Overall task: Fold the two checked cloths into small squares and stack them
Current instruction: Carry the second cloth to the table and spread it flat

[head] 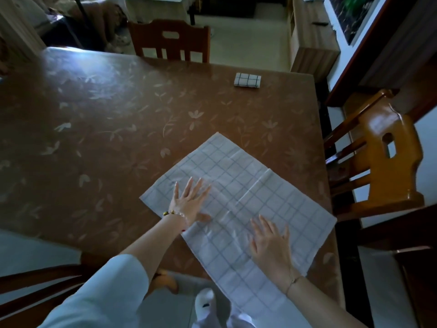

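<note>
A: Entry: where do the task's things lie?

B: Open checked cloth (248, 181) spread diagonally on the table (106, 138), one layer as far as I can tell, crease lines crossing near its middle. Its near end hangs over the table edge toward the person. Folded cloth (247, 80) lies well beyond the open cloth's far corner, already a small square.

A: Hands?

B: Left hand (189, 202) lies flat on the open cloth's left part, fingers straight and spread. Right hand (272, 245) lies flat on the cloth's near part, just right of the central crease, fingers likewise spread. Neither grasps anything; both palms press down, nothing pinched.

A: Why flat palms?

B: Judgement: smoothing. Spread fingers cover more fabric and push wrinkles outward, so the first fold comes out square. Thin cloth on a glossy table top would likely slide; two pressing hands pin it.

A: Why is the folded one so far from the open cloth?

B: Probably parked out of the working area, leaving room to fold. It marks the stacking spot.

A: Progress?

B: About half: one square done, the second not yet begun. The next move calls for pinching an edge or corners.

A: Risk?

B: The overhanging end may drag the cloth off when the palms lift.
</note>
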{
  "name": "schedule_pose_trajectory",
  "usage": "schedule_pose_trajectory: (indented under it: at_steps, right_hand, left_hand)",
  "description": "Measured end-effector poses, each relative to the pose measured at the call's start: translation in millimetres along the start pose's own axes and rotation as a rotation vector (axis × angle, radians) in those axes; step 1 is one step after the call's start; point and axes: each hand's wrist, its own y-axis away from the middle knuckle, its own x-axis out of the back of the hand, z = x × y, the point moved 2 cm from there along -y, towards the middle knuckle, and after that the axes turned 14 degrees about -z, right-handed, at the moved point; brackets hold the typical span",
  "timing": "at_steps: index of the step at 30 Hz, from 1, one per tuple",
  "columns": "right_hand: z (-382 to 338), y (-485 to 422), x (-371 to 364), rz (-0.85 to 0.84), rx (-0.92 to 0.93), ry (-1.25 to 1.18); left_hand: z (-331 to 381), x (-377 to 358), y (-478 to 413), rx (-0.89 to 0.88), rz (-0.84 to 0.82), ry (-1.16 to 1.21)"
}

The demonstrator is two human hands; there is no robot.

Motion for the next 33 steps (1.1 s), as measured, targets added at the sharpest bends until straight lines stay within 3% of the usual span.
schedule_pose_trajectory:
  at_steps: [7,15,25,33]
  right_hand:
    - [8,4,4,0.043,-0.007,-0.062]
    - [48,-14,20,-0.033,-0.092,-0.067]
    - [34,3,11,-0.030,-0.066,0.023]
    - [24,27,-9,-0.023,-0.046,0.048]
  left_hand:
    - [35,-21,44,0.071,0.232,0.177]
    - [91,-81,86,0.110,-0.001,0.200]
    - [12,-31,44,0.116,0.024,0.041]
    - [-1,-13,20,0.133,-0.010,0.000]
